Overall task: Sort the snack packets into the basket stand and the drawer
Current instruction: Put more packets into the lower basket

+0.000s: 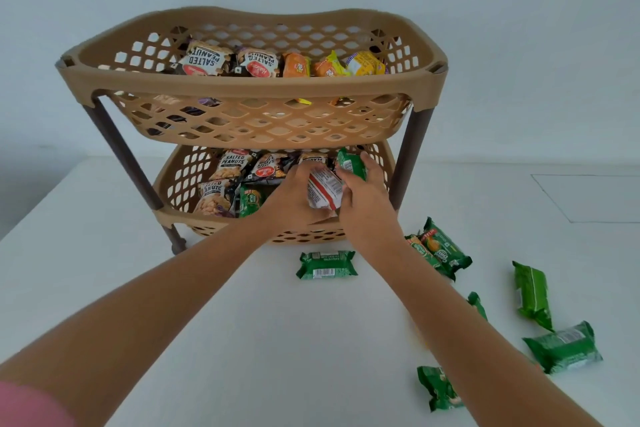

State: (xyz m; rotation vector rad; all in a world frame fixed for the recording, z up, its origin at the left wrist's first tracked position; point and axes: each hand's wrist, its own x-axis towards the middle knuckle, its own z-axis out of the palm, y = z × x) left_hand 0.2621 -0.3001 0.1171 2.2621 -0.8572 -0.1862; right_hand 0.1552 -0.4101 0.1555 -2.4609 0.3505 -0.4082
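White table; "SALTED PEANUTS" packets

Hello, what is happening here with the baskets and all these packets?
A person is sorting snack packets into a two-tier basket stand on a white table. Both hands are in the lower basket: the left hand and right hand hold a white and red packet, and the right hand also holds a green packet. The upper basket holds peanut and orange packets. Several green packets lie on the table.
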